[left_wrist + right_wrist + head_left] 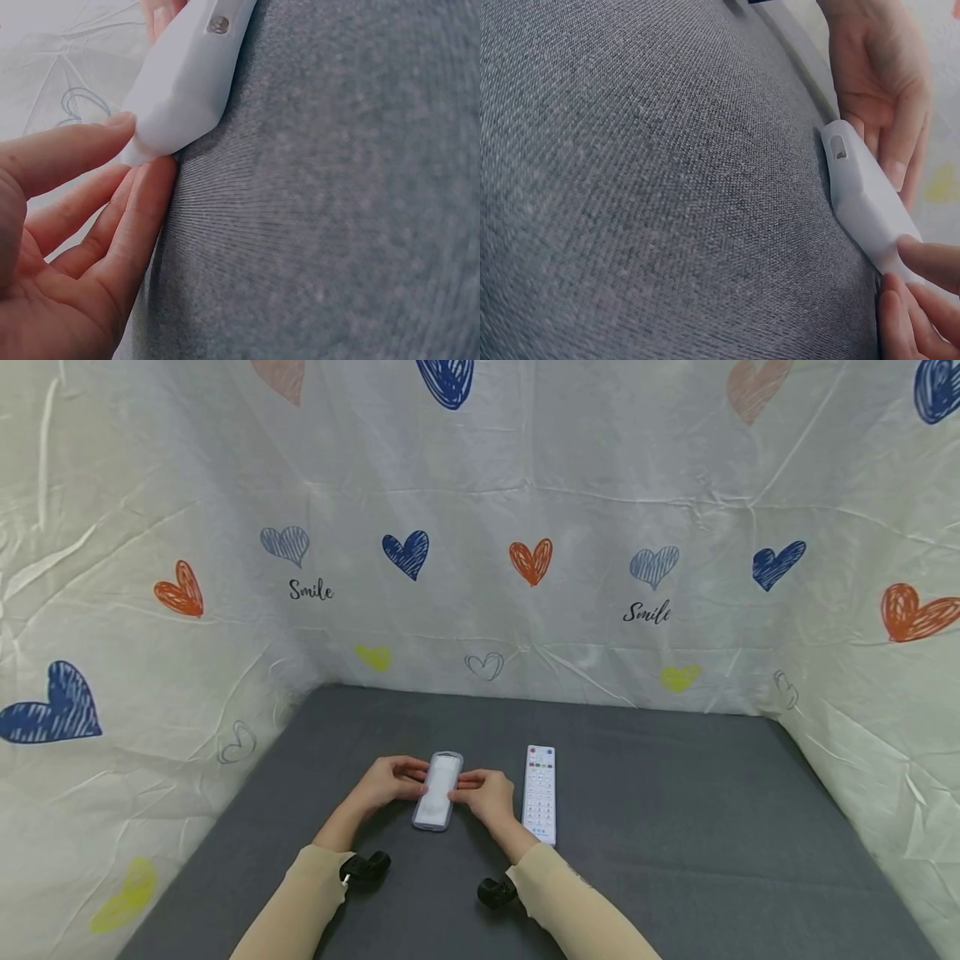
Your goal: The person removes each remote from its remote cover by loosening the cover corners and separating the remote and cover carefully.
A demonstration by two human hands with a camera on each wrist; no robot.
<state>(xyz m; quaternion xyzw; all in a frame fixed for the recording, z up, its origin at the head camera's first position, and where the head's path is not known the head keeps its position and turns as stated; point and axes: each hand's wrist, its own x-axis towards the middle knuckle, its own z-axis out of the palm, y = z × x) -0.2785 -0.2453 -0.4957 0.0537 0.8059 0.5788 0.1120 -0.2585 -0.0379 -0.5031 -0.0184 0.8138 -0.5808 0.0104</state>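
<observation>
An oblong white device (438,792) with rounded ends and a greyish rim lies between the two hands, close over the dark cloth. Its end shows a small slot with a metal-looking spot in both wrist views. My left hand (388,781) pinches the left long side, thumb (90,146) on the upper edge and fingers (142,217) at the lower edge. From the opposite side, my right hand (486,795) pinches it, thumb (930,262) above and fingertips below. What kind of device it is I cannot tell.
A white remote control (539,795) with rows of buttons lies just right of the right hand, partly behind that wrist. Dark grey cloth (675,827) covers the table. White curtains (465,610) printed with hearts enclose the back and sides. Black wrist straps (365,867) sit at both cuffs.
</observation>
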